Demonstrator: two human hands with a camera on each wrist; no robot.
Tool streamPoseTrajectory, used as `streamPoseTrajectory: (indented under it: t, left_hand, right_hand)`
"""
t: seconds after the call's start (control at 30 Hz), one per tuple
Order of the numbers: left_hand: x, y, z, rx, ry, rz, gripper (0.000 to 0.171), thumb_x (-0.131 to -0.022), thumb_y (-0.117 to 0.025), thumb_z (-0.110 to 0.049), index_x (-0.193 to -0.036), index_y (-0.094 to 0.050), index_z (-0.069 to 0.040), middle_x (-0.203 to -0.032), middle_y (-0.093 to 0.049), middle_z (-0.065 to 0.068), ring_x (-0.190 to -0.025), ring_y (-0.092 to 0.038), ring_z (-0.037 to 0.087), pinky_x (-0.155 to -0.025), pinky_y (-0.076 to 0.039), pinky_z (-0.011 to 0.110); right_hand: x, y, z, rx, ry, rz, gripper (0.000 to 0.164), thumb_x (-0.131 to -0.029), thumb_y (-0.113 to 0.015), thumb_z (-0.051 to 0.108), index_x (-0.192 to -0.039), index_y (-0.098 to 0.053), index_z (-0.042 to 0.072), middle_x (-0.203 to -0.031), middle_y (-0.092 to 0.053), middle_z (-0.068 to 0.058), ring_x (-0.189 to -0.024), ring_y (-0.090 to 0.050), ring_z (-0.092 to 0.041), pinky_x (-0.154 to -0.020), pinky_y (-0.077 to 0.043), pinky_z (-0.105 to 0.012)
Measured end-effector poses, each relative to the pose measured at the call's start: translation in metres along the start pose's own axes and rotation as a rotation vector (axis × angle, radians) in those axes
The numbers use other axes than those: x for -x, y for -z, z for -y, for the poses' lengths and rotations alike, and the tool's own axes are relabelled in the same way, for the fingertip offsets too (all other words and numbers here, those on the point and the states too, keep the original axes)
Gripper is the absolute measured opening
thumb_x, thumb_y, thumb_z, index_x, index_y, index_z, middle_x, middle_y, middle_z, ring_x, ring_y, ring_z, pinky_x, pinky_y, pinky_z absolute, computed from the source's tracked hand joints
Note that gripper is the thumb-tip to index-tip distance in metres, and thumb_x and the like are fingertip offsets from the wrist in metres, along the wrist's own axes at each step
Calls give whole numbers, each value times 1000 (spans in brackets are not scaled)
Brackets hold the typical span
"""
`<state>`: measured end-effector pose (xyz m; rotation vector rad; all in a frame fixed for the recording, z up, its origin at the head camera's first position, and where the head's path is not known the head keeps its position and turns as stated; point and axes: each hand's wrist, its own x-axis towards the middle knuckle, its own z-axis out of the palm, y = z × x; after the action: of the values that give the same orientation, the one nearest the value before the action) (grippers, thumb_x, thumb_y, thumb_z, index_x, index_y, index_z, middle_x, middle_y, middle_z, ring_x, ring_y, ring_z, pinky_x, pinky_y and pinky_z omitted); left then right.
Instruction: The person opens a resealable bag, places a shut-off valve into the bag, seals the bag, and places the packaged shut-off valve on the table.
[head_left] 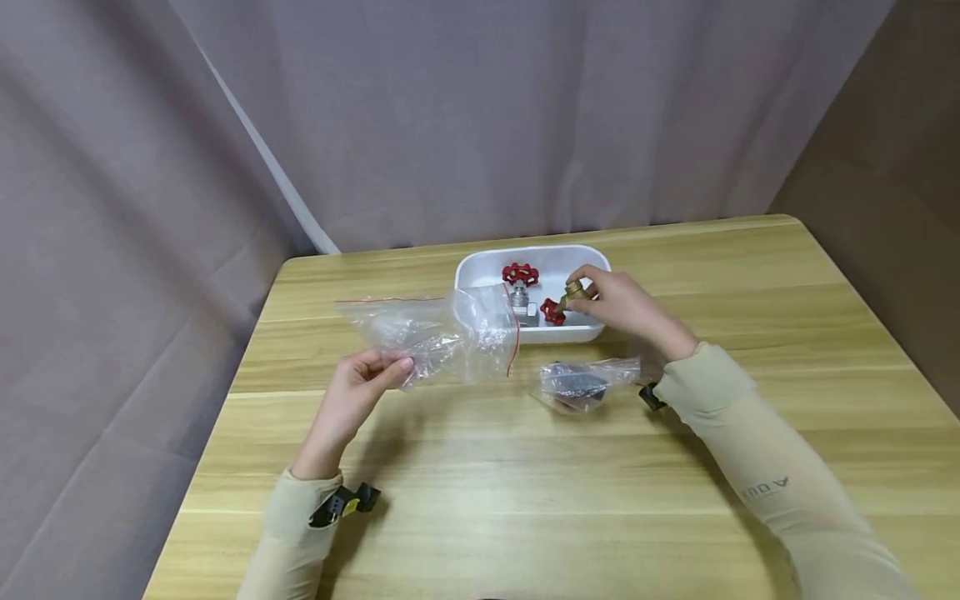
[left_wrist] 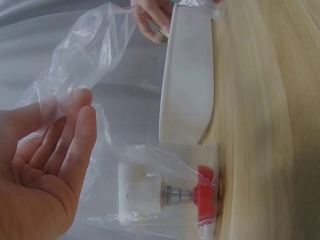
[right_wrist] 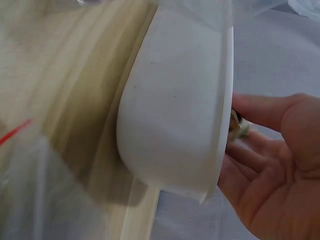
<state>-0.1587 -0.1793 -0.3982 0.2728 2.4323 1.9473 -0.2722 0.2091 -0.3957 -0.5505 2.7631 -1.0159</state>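
My left hand pinches a clear plastic zip bag between thumb and fingers, in front of the tray's left part. With thumb and fingertips, my right hand grips a brass valve with a red handwheel, held wheel down over the right side of the white tray. In the tray stands a silver-coloured valve with its red handwheel on top, partly covered by the bag. The right wrist view shows only a bit of the brass valve past the tray's rim.
A clear bag with a dark object inside lies on the table in front of the tray. In the left wrist view, another bagged valve with a red handwheel stands beside the tray. A grey curtain hangs behind the table.
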Motion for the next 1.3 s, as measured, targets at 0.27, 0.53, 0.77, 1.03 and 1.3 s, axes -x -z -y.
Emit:
streamPoseTrajectory:
  t: [0.27,0.53,0.77,1.03,1.3]
  left_hand:
    - [-2,-1,-1,5,-7,12,22,-96,-66,-3,-108,-67,15,-98,-74,18,-82,-71,10,-79,-58,28]
    - [-2,-3,1,22,-11,18,20,-96,-66,-2,-107,-67,15,-93,-76,7,-81,-70,10,-79,-58,28]
    - [-3,-7,0,14,5,23,20,-96,-66,-3,-106,-67,14,-98,-75,14,-83,-71,10,-81,-57,27]
    - [-6,-9,-3,35,-20,22,20,-94,-68,-1,-107,-67,14,-98,-75,14,-83,-70,10,-80,-58,28]
    - [-12,-14,-5,66,18,-34,30,-93,-71,-4,-120,-62,6,-108,-72,16,-89,-70,14,-82,-58,31]
  right_hand:
    - [-28,9,2,108,-61,308,50,-101,-59,14,-138,-45,-17,-92,-69,-17,-72,-65,-17,-88,-52,-43]
    - [-41,8,7,267,-56,366,48,-95,-58,10,-136,-49,-15,-130,-58,-31,-114,-58,-41,-110,-37,-54]
    - [-21,12,35,158,63,192,38,-101,-59,19,-130,-60,-6,-119,-67,-23,-107,-63,-39,-94,-50,-51]
    - [1,7,71,-126,305,311,29,-99,-64,15,-125,-62,4,-117,-70,-11,-112,-65,-29,-99,-50,-45]
    - [4,2,85,-276,243,203,14,-96,-60,0,-109,-67,-2,-99,-75,-12,-88,-71,-25,-80,-57,-35]
